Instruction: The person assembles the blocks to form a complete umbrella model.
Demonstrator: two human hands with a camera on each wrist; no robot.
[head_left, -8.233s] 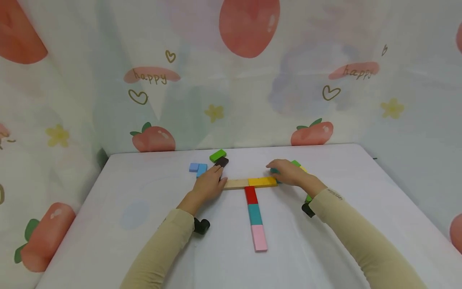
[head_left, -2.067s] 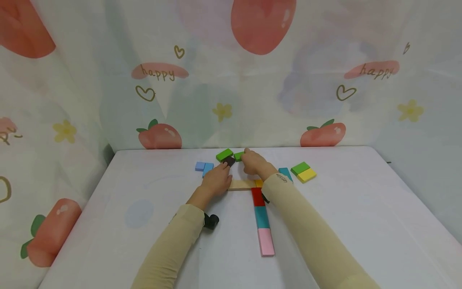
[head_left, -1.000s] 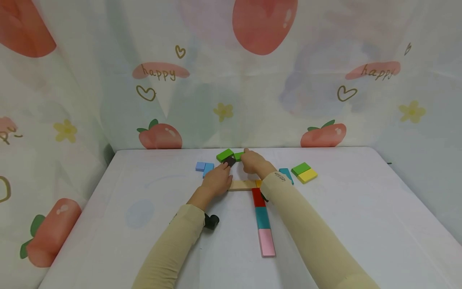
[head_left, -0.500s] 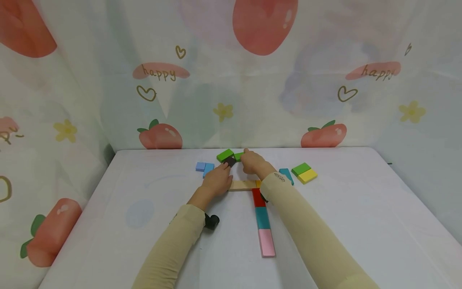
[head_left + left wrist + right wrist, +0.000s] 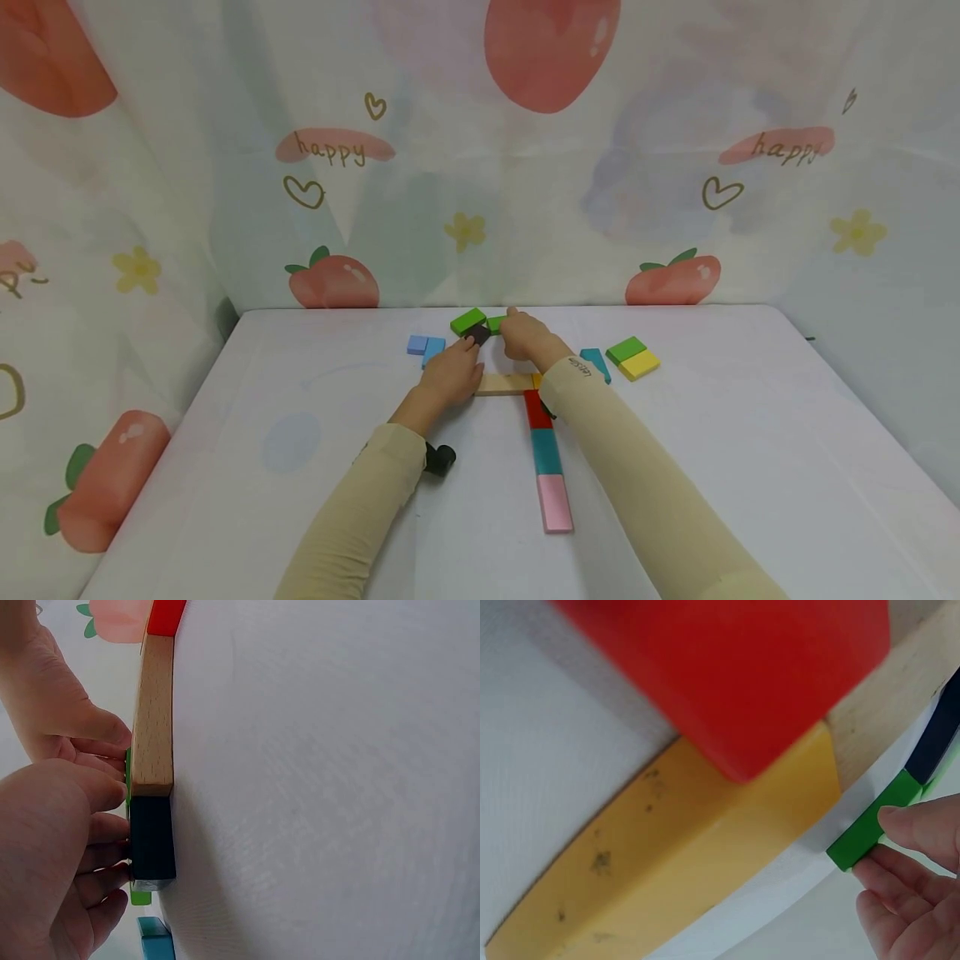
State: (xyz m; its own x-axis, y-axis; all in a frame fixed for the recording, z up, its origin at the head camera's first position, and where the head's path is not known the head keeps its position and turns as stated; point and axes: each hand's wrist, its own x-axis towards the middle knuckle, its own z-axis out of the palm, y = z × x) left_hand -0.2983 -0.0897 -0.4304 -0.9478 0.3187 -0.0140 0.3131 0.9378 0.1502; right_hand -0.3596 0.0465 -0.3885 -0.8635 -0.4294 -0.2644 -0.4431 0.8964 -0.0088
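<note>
My right hand [image 5: 527,337] pinches a green wooden block [image 5: 875,820], thumb on one side and fingers on the other. The block's far end meets a dark block [image 5: 937,724] in the right wrist view. My left hand [image 5: 452,375] lies over the left end of the row, fingertips at a black block [image 5: 477,335]. In the left wrist view its relaxed fingers reach the far side of a dark block [image 5: 152,838], which abuts a plain wood block [image 5: 154,712]; their exact contact is hidden. Another green block [image 5: 468,322] touches the black one.
Red [image 5: 537,409], teal [image 5: 546,451] and pink [image 5: 555,503] blocks run toward me from the row. A yellow-orange block [image 5: 705,847] is partly under my right sleeve. Blue blocks [image 5: 426,347] lie left; teal [image 5: 596,364], green [image 5: 626,350] and yellow [image 5: 639,364] lie right.
Since the oldest frame my right hand has moved left from the teal block to the back middle, where it holds a green block. Over the last two seconds both hands stay nearly still.
</note>
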